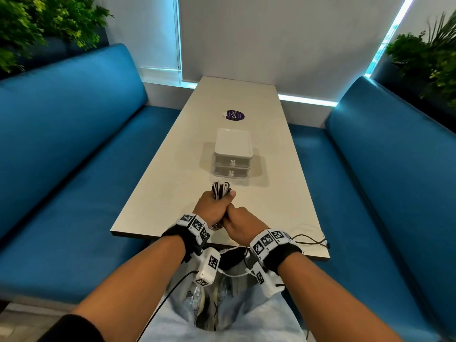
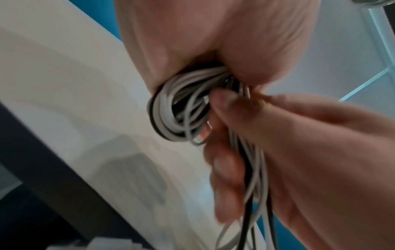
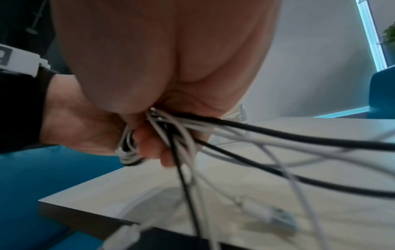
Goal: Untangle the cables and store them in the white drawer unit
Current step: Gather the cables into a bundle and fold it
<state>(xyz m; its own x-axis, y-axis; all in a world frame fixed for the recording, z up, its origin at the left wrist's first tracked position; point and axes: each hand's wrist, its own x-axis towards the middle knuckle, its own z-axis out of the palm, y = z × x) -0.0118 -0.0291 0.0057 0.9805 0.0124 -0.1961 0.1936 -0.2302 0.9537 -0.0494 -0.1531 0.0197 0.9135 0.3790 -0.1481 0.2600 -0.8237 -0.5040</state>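
Both hands grip the tangled cables.

middle of the cable bundle buried inside the left hand, loose strands blurred and cut off by the right wrist view's edges, plug too smeared to identify, white drawer unit contents unreadable through its fronts

A pale worktop is seen beneath the hands. A white drawer unit is set on it just beyond them, a purple round sticker farther off, and loose cable ends to their right.
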